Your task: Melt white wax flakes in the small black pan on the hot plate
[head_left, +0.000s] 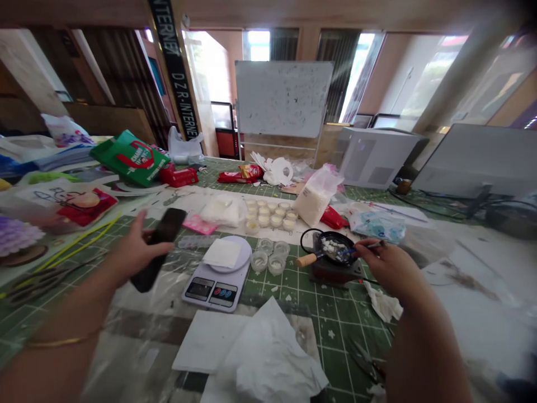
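My left hand (136, 249) is on a dark mobile phone (158, 252), its thumb across the phone and another finger raised. My right hand (388, 263) pinches a thin blue stirring stick (346, 252), whose end reaches into a small black pan (319, 239). White chunks (333, 249) lie in the pan, which has a wooden handle (306, 260) and sits on a small dark hot plate (335, 273). Left of it are several clear round cups (276, 263) and a white digital kitchen scale (216, 288) with a folded white paper (222, 253) on top.
Several small cups with pale filling (276, 220) stand behind, beside a bag of white granules (314, 196). White tissues (272, 358) lie in front on the green cutting mat (335, 324). Scissors (363, 358) are at the front right. A green bag (130, 158) lies back left.
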`<action>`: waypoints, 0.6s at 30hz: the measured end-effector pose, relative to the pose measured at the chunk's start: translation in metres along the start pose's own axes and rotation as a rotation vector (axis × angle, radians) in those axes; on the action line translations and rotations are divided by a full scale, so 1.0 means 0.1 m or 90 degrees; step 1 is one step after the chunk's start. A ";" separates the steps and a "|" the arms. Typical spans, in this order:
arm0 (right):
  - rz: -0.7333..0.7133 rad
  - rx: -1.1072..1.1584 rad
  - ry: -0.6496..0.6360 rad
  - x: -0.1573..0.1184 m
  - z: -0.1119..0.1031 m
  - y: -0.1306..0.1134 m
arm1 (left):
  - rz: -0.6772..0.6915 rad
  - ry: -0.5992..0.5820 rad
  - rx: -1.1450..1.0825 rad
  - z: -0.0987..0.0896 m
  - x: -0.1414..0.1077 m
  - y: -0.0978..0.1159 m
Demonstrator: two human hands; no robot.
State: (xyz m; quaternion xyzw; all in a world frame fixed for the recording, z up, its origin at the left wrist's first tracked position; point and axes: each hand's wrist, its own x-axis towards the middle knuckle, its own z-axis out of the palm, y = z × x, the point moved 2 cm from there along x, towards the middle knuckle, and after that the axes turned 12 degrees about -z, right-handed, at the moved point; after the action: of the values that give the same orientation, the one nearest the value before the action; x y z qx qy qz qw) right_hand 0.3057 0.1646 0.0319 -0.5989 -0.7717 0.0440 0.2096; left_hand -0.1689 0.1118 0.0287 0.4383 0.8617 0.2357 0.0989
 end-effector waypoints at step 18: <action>-0.032 -0.032 -0.008 -0.05 -0.03 -0.12 | 0.037 0.072 0.337 1.16 -0.94 0.68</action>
State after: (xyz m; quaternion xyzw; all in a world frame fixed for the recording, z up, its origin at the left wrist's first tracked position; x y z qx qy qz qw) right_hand 0.2964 0.1558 0.0369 -0.5838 -0.7889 0.0232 0.1905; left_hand -0.0209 0.1080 -0.0422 0.4597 0.8845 0.0290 -0.0747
